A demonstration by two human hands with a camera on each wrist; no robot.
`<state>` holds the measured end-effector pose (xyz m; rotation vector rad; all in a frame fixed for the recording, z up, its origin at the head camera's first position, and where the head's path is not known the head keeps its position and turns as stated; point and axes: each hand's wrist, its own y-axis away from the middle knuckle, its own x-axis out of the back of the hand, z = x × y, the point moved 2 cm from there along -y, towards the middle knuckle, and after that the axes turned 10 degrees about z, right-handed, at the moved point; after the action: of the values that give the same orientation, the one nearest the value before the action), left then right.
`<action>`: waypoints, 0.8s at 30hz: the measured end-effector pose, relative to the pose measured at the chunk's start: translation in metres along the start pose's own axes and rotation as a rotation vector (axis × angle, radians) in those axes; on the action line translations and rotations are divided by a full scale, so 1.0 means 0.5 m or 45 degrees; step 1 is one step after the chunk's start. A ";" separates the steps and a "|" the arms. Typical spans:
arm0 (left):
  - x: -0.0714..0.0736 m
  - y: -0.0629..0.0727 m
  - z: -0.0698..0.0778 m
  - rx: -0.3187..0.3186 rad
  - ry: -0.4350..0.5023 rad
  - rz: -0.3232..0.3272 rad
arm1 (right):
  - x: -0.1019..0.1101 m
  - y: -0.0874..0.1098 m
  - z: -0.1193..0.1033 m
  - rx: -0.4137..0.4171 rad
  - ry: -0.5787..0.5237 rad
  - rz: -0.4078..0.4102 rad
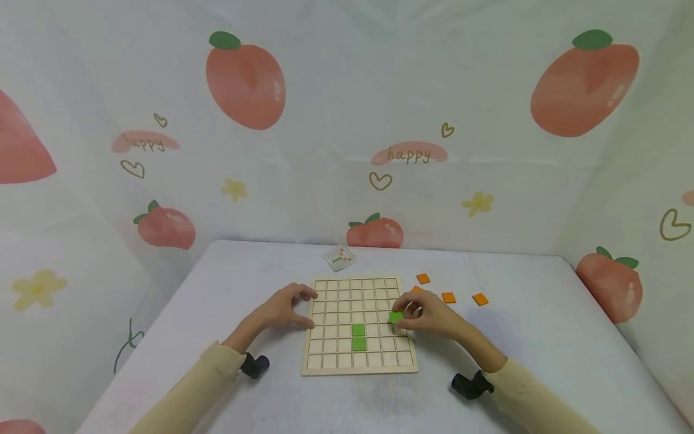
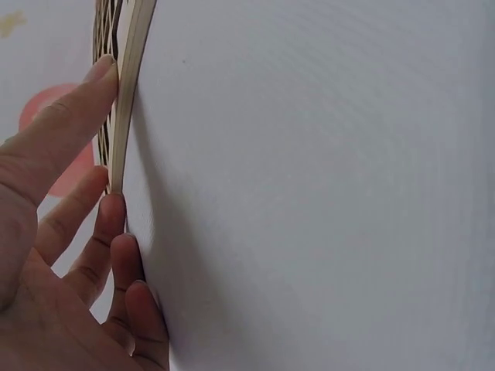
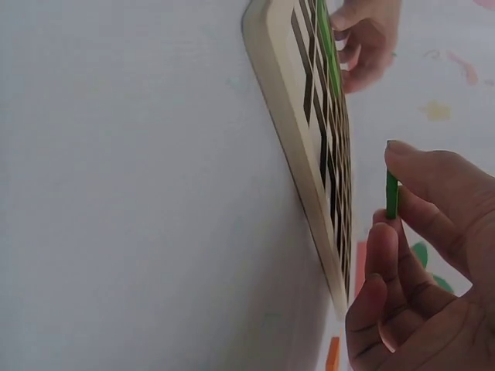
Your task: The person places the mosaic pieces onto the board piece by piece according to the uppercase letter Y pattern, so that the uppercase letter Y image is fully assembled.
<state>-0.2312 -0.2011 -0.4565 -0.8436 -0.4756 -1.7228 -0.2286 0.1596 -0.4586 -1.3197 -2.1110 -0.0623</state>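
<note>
Currently, a square green tile (image 1: 397, 317) is pinched between thumb and fingers of the right hand (image 1: 431, 314); the right wrist view shows it edge-on, raised clear of the board. Its position is above the right side of the square wooden grid board (image 1: 358, 372), which has seven columns of cells. Two more green tiles (image 1: 358, 330) sit in the middle column, one directly nearer than the other, in the second and third rows from the near rim. The left hand (image 1: 282, 306) is spread, thumb nearer and index finger farther, fingertips touching the board's left edge; it grips no tile. Right of the board, past the right hand, lie four orange tiles (image 1: 480, 299), one partly hidden by that hand. Beyond the board's far edge, left of centre, lies a small printed grid card (image 1: 338, 258), set askew; its details are too small to read. All rest on a white tabletop (image 1: 260, 259). Behind hangs a pale backdrop (image 1: 325, 120) with red fruit, hearts, yellow flowers and the word "happy". Both forearms wear cream sleeves (image 1: 190, 389).
</note>
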 end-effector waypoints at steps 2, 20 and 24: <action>0.000 -0.001 -0.001 0.006 0.006 0.002 | -0.006 -0.007 -0.001 0.006 -0.007 -0.004; 0.001 -0.006 -0.014 -0.001 0.021 0.029 | -0.069 -0.065 -0.024 -0.057 -0.025 -0.013; -0.001 -0.006 -0.016 0.005 0.032 0.032 | -0.081 -0.074 -0.033 -0.049 -0.008 -0.013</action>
<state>-0.2367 -0.2054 -0.4619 -0.8209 -0.4500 -1.7072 -0.2392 0.1034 -0.4566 -1.3331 -2.1315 -0.1043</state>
